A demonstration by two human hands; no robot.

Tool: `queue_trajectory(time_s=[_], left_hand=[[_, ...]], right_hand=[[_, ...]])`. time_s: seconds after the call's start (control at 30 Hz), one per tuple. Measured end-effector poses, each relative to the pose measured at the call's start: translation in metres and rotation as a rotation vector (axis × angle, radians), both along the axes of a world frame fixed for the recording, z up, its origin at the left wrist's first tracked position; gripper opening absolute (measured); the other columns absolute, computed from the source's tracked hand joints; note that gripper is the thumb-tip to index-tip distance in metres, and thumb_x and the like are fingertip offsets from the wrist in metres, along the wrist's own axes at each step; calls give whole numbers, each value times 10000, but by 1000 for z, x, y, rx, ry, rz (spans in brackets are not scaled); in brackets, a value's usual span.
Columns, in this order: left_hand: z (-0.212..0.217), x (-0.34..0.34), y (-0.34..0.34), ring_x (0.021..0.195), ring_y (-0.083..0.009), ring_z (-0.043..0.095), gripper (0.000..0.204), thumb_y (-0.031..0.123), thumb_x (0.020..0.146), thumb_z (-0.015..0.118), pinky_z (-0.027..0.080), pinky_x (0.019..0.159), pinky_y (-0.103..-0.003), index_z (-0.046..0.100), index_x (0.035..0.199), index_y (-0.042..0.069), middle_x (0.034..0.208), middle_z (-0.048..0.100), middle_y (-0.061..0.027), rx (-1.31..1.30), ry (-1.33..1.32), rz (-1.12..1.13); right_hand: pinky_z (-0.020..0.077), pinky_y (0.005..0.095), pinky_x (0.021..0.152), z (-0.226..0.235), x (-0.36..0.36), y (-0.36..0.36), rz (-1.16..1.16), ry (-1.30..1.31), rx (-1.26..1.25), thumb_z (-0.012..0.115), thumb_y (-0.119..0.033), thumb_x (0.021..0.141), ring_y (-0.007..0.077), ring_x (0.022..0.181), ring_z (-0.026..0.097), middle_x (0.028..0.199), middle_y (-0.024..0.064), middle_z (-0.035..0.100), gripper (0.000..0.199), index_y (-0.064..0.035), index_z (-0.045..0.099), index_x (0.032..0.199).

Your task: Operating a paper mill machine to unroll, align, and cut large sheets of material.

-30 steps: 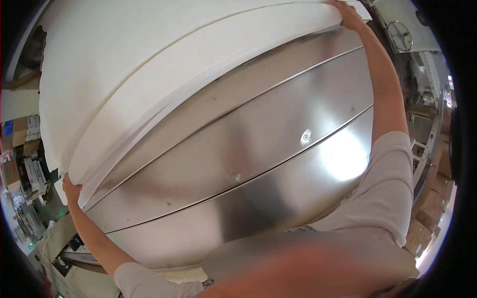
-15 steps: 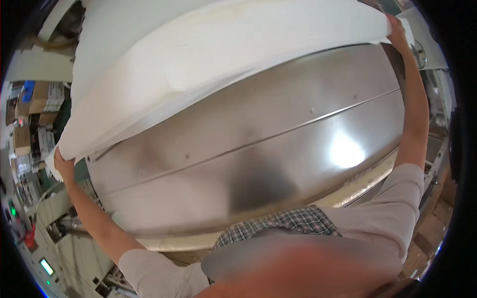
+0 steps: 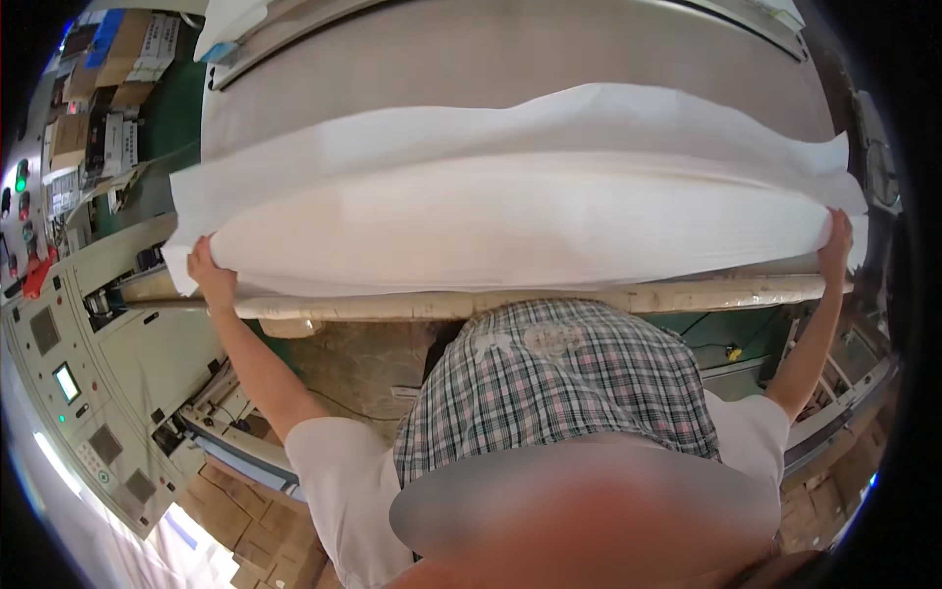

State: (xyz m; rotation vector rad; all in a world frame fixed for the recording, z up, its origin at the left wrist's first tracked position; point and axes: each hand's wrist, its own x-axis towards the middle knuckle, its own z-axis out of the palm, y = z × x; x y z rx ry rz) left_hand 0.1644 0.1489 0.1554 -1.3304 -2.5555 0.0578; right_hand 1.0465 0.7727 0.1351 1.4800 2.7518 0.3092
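A wide white sheet (image 3: 510, 221), thin like paper or cloth, stretches across in front of me, bulging in a rounded fold with a loose wavy edge on its far side. My left hand (image 3: 211, 273) is closed on its left end, beside a crumpled corner. At the right end my right hand (image 3: 836, 243) grips the sheet in the same way, with fingers partly hidden by the material. Beneath and beyond the sheet lies a smooth grey-brown machine bed (image 3: 530, 49).
A long tan padded bar (image 3: 392, 306) runs along the bed's near edge, close to my plaid apron (image 3: 559, 393). On the left stands a control cabinet (image 3: 147, 353) with a small lit screen. Stacked cartons (image 3: 74, 137) are at the far left.
Both hands have come down toward me, pulling the sheet nearer. The shiny near part of the bed is now covered, and its far part shows beyond the sheet.
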Motion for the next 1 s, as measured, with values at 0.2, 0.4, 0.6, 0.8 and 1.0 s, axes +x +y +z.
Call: queue_trajectory(time_s=[0.2,0.4,0.6,0.8,1.0], left_hand=[[-41,39,-47,1099,-325,422,531,92,597,647,271,968,-443,513,1108,146,1160,494,-133,-132,-143,201],[-42,23,-33,1071,-312,466,549,82,572,632,301,953,-429,506,1102,156,1156,499,-138,-282,-255,205],[-24,-56,6,1080,-348,465,690,55,513,594,371,907,-387,462,1187,123,1160,513,-125,-827,-713,490],[-69,-76,118,955,-345,552,672,-8,460,580,462,749,-398,533,1114,136,998,590,-170,-1220,-695,300],[-30,-55,99,940,-313,560,408,70,622,570,452,766,-384,579,1015,179,953,608,-116,-838,-920,328]], right_hand=[[281,417,970,-26,-19,-49,-56,-12,-124,554,11,663,343,1165,368,1224,160,412,512,-142,484,1146],[284,430,957,-26,-13,-28,-28,-107,-189,508,39,645,349,1150,376,1190,176,430,518,-114,471,1138],[372,441,869,-16,6,62,-26,-452,-603,444,89,653,378,1063,439,1123,180,464,496,-75,464,1121],[473,403,760,-63,-92,120,-59,-906,-842,643,109,452,328,957,556,1017,154,585,676,-114,534,1081],[487,378,715,-109,-56,154,-158,-687,-932,575,154,479,306,905,588,942,151,614,558,-90,596,981]])
